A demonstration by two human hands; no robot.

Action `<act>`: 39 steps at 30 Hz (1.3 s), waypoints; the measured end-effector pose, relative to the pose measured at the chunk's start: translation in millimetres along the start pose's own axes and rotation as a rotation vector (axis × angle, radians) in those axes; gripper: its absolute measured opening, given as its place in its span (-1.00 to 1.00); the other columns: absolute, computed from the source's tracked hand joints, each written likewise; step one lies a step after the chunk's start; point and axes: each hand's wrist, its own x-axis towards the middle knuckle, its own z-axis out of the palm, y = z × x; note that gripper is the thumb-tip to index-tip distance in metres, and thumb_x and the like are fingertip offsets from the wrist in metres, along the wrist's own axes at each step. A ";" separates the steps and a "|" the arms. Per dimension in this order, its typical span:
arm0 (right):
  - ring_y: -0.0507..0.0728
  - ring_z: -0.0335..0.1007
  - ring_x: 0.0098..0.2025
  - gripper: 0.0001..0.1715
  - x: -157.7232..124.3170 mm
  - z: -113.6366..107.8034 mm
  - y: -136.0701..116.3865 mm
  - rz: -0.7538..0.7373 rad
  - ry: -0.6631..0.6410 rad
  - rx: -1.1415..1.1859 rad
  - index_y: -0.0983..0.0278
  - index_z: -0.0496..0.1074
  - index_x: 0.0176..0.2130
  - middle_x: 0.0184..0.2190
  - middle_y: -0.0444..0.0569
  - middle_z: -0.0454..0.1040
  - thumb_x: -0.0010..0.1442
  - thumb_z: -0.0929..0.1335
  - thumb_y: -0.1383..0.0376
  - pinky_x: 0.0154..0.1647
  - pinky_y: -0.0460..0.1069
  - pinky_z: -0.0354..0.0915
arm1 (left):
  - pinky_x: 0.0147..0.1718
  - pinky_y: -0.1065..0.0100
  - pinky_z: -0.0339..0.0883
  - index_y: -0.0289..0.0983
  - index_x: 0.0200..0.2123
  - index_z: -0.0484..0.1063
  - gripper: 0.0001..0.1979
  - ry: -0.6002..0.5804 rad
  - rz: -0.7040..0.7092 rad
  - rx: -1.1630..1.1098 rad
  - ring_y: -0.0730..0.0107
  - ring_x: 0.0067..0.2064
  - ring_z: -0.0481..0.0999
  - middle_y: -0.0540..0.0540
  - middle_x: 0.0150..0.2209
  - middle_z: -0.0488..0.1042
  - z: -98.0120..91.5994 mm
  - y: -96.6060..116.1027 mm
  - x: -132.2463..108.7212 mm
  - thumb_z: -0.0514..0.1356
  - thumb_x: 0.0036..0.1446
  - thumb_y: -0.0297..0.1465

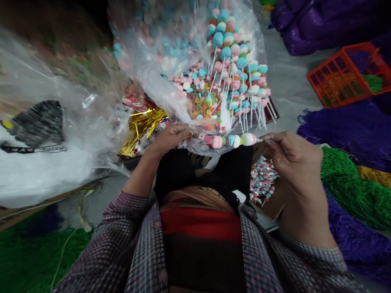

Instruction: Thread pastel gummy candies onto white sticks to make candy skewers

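The candy skewer point(233, 141) is held up in front of the lap, lying nearly level between the two hands, its pale stick point(260, 140) pointing to 3 o'clock. It should be very light; the pink, white and blue pieces look soft and easily dented, the stick thin but stiff, and the clear wrapper point(198, 140) about the 9 o'clock end probably slippery. The best hold is likely the bare stick, leaving the sweets unsqueezed. There, at 3 o'clock, the right hand point(296, 150) pinches the stick between thumb and fingers; at 9 o'clock, the left hand point(171, 138) has thumb and forefinger closed, seemingly on the film's edge. Farther out, a heap of unwrapped skewers point(241, 83) lies towards 12 o'clock, loose sweets point(203, 103) towards 11, gold ties point(152, 118) near 10 and small wrapped pieces point(262, 179) around 5, with an orange basket point(336, 77) well apart at 2. As for writing, a dark strip point(33, 148) far off at 9 o'clock bears pale letters, too blurred to read surely; the wrapper's small printed mark is illegible, and no brand can be made out.
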 end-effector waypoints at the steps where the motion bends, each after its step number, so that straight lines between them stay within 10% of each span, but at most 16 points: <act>1: 0.15 0.55 -0.29 -0.76 0.1 1.2 1.3 0.003 0.006 -0.023 0.17 0.56 -0.25 -0.38 0.00 0.61 0.36 0.31 0.20 -0.28 0.03 0.35 | -0.36 0.47 0.32 -0.28 -0.51 0.64 -0.81 -0.009 -0.009 0.023 0.49 -0.45 0.44 0.03 -0.54 0.53 -0.8 2.0 -0.3 0.42 0.05 -0.29; 26: 0.05 0.34 -0.42 -0.63 -21.1 12.1 4.2 0.362 -0.293 0.343 0.24 0.57 -0.26 -0.48 -0.09 0.48 0.28 0.34 0.02 -0.34 -0.01 0.25 | -0.23 0.36 0.45 -0.28 -0.41 0.68 -0.75 0.141 0.022 -0.040 0.36 -0.34 0.59 -0.01 -0.48 0.60 -8.0 -12.3 -1.1 0.47 -0.02 -0.20; 39: -0.05 0.15 -0.57 -0.73 -29.1 16.6 8.3 0.559 -0.081 0.678 0.22 0.58 -0.30 -0.55 -0.17 0.39 0.21 0.46 0.07 -0.55 -0.05 0.09 | -0.46 0.46 0.27 -0.32 -0.40 0.66 -0.69 0.187 -0.047 -0.215 0.51 -0.48 0.45 -0.02 -0.50 0.54 -5.2 -14.1 -1.0 0.50 -0.04 -0.18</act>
